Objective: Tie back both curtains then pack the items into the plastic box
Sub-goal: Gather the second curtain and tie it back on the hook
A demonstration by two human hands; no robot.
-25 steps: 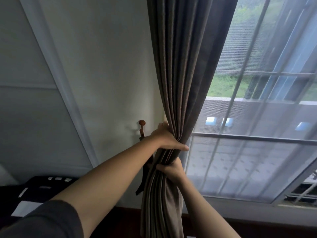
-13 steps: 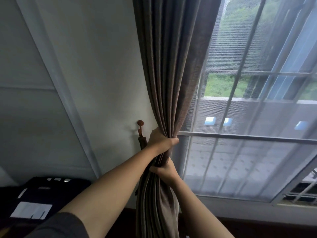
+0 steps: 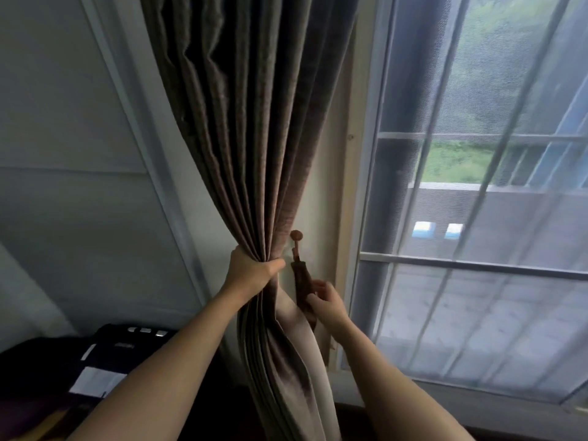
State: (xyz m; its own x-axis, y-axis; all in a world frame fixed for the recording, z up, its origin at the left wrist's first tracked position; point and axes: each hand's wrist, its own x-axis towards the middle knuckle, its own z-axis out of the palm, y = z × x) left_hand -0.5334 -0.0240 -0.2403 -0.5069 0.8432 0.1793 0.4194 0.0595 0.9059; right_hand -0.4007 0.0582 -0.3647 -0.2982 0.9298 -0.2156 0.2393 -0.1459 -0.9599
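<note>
A grey-brown curtain (image 3: 251, 128) hangs gathered in folds left of the window. My left hand (image 3: 253, 272) grips the bunched folds at waist height. Just right of it, a brown wooden hook (image 3: 296, 237) sticks out of the cream window frame, and a dark brown tieback strap (image 3: 301, 281) hangs from it. My right hand (image 3: 327, 303) pinches the strap's lower part, beside the curtain. The strap's bottom end is hidden behind my right hand and the fabric.
A window (image 3: 477, 218) with a sheer white net curtain fills the right side. A white panelled wall (image 3: 79, 186) stands on the left. A dark object with white patches (image 3: 95, 370) lies at lower left. The plastic box is not in view.
My left hand pulled the gathered curtain leftward, uncovering the hook and strap. My right hand let go of the curtain and took hold of the tieback strap.
</note>
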